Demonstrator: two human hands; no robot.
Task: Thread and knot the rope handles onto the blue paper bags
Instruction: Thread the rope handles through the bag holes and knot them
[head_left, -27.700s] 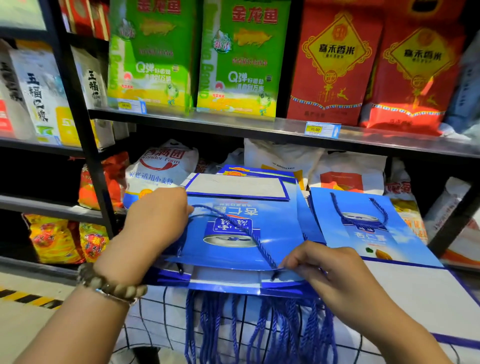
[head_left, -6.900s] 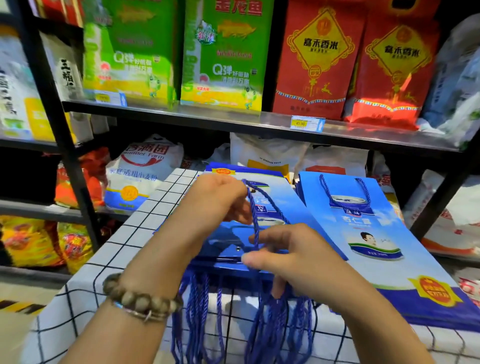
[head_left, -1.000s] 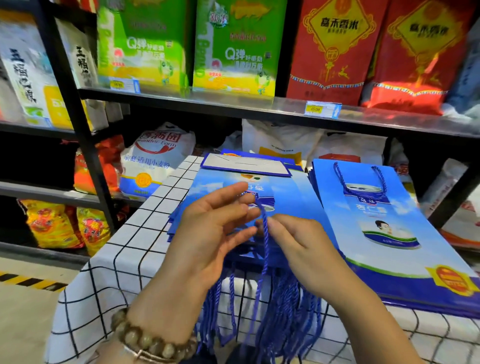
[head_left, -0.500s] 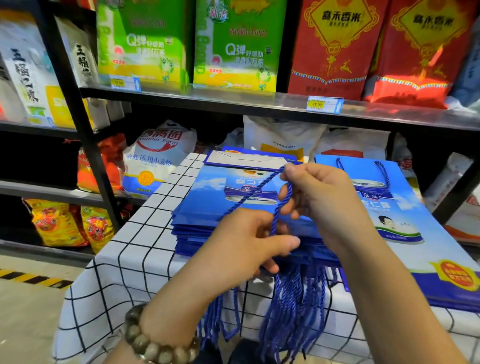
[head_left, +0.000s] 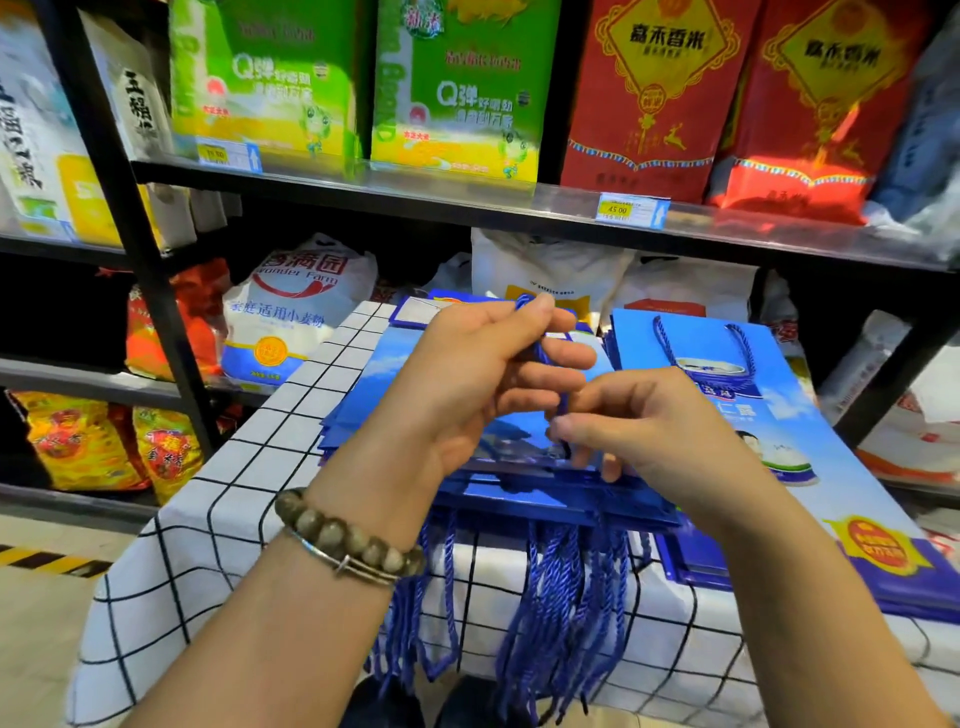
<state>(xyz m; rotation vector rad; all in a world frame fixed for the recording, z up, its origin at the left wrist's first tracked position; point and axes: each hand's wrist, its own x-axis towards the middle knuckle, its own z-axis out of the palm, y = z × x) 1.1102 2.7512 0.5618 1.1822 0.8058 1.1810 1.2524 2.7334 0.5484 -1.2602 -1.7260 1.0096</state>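
Nearest, a bead bracelet (head_left: 348, 540) circled the left wrist, and a bundle of loose blue ropes (head_left: 566, 597) hung over the front edge of the bench (head_left: 291, 410), which was covered by a white cloth (head_left: 171, 582) with a black grid. Just above that edge, the right hand (head_left: 660, 436) pinched 1 rope (head_left: 542, 353) low down, its grip closed on the cord between thumb and fingertips. The left hand (head_left: 467, 384) grasped the same rope higher up, thumb and curled fingers around it. Both hands hovered over a stack of blue bags (head_left: 363, 395) lying flat on the bench. Just beside the stack, to the right, lay another blue bag (head_left: 779, 431) with a rope handle (head_left: 662, 338) threaded through its top. Behind the bench sat a white flour sack (head_left: 296, 312). On the shelf (head_left: 519, 208) above stood 2 green packs (head_left: 457, 88) and 2 red packs (head_left: 660, 93), with a price tag (head_left: 631, 210) on the shelf edge.
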